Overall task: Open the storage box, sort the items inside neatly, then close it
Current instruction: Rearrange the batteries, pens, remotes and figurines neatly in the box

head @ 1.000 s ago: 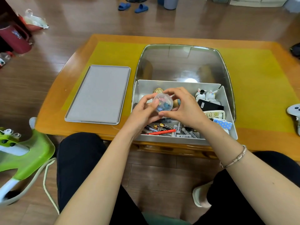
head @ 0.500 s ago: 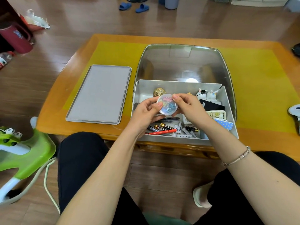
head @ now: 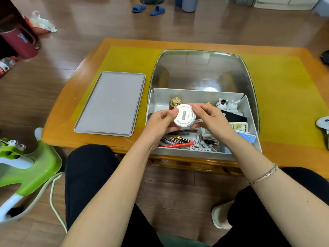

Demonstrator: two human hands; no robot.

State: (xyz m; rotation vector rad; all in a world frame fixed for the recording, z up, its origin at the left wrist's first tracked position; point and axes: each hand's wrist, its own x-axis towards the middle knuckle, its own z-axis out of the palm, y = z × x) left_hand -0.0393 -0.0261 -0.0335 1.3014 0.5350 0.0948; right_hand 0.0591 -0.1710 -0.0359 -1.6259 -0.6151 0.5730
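Carefully, my left hand and right hand pinch the round white case, probably clips; I'd seat it upright in the storage box.

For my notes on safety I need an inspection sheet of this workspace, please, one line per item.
Surface: wooden table with a yellow mat.
Job's things: storage box open, clear lid raised behind; pens, batteries, figurines inside; round container held above it.
Clutter: grey tray left of the box.
Hands: left hand and right hand both grip the container.
Cables: pale cord on the floor.
Surroundings: green stool, blue slippers.
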